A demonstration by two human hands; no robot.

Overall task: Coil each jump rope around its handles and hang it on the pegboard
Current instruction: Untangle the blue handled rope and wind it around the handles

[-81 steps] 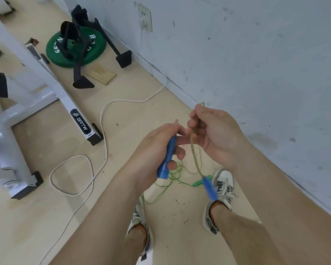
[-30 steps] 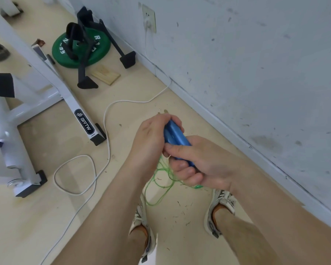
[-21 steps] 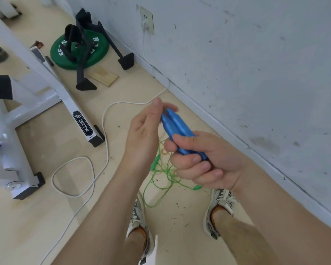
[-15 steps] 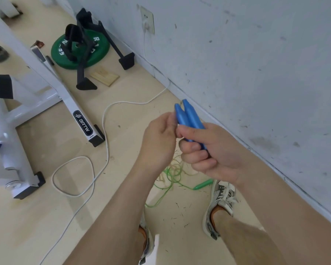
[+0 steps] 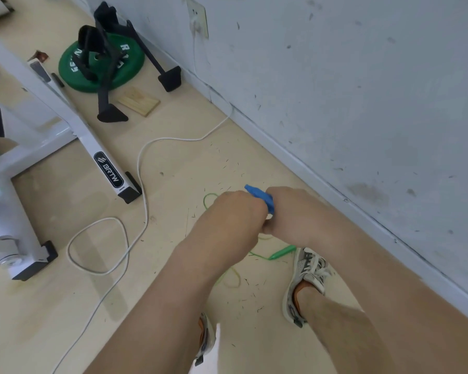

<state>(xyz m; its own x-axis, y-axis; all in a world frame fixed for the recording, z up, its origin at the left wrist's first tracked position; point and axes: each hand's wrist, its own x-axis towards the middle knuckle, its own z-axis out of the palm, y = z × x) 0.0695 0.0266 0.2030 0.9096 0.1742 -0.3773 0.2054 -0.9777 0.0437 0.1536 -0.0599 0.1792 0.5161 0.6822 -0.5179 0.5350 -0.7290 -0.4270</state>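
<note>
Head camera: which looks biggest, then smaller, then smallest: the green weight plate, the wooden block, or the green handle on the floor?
1. green weight plate
2. wooden block
3. green handle
The handle lies nearer the camera, yet looks smallest.

Your left hand [image 5: 233, 214] and right hand [image 5: 289, 211] show only their backs, hiding your fingers and most of the blue handles [image 5: 258, 196]. Your forearms cover part of the green jump rope [image 5: 283, 251]

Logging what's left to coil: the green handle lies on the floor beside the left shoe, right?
No. The head view shows the green handle lying on the floor beside the right shoe, not the left.
</note>
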